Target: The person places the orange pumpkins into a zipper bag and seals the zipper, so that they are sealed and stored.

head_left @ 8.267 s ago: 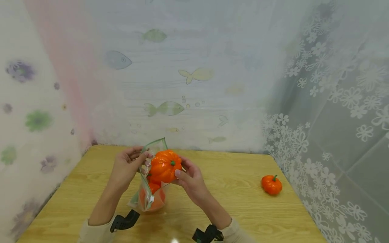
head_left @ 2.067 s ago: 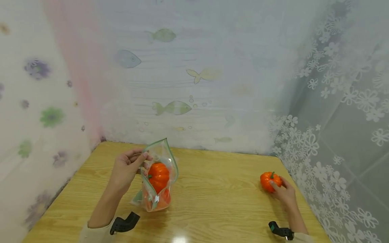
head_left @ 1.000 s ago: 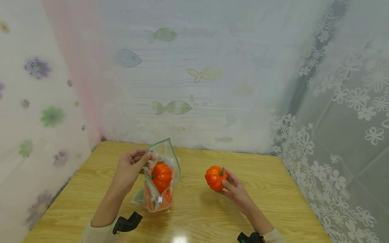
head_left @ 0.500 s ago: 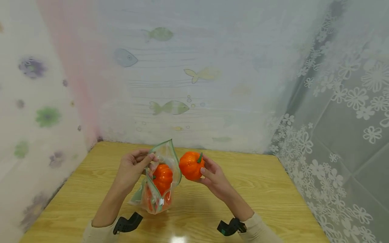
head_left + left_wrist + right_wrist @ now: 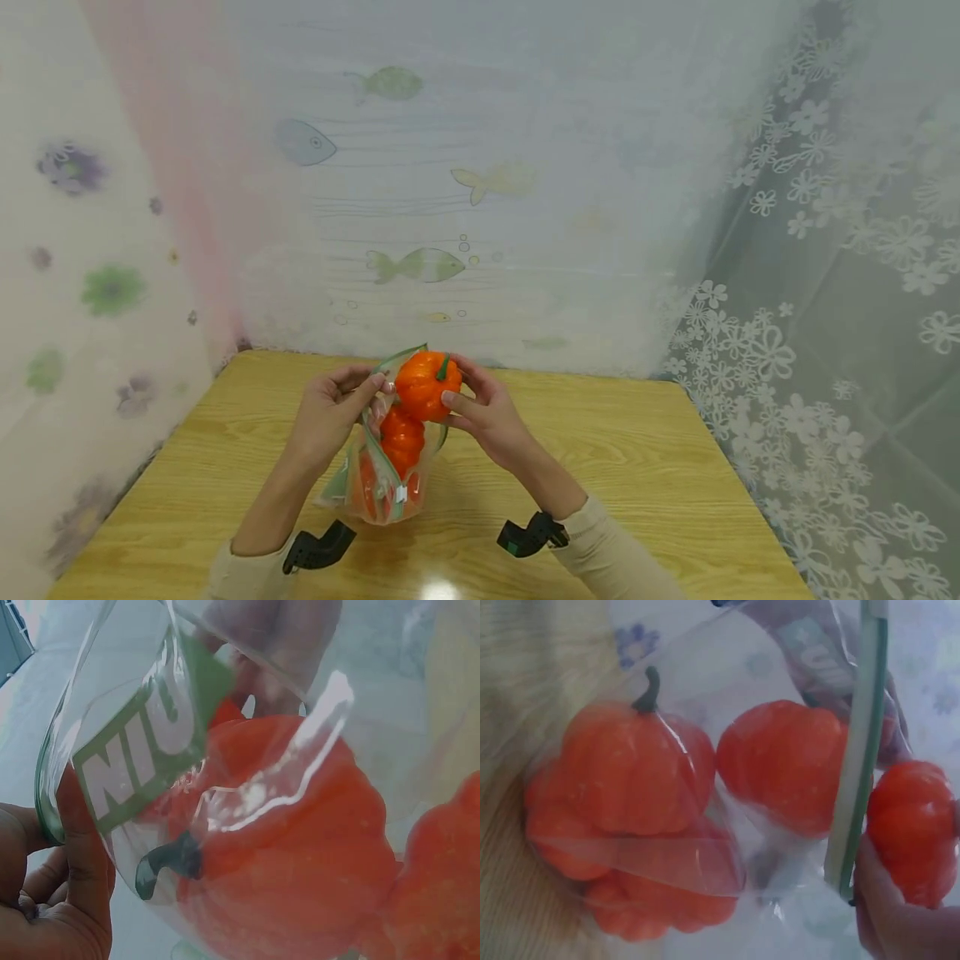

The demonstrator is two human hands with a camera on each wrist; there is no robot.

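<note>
A clear zip bag (image 5: pixel 430 477) with a green zip edge stands on the table, its mouth spread wide. My left hand (image 5: pixel 324 421) pinches the bag's rim on the left. Inside are several glossy orange toy pumpkins (image 5: pixel 402 442), seen through the plastic in both wrist views. My right hand (image 5: pixel 491 417) grips another small orange pumpkin (image 5: pixel 422 385) with a green stem, thumb in front. In the head view this pumpkin covers part of the opening. From the right wrist, the held pumpkin (image 5: pixel 913 832) shows just beyond the zip strip (image 5: pixel 859 765).
A wooden table (image 5: pixel 615 475) lies under the bag. Fish-patterned fabric (image 5: pixel 540 250) hangs behind it, with floral curtains at left and right. Black wrist cameras (image 5: pixel 532 533) sit on both sleeves.
The pumpkin earlier held at the mouth now lies inside the bag. My right hand has picked up the one from the table's right side and carried it left to the opening.
</note>
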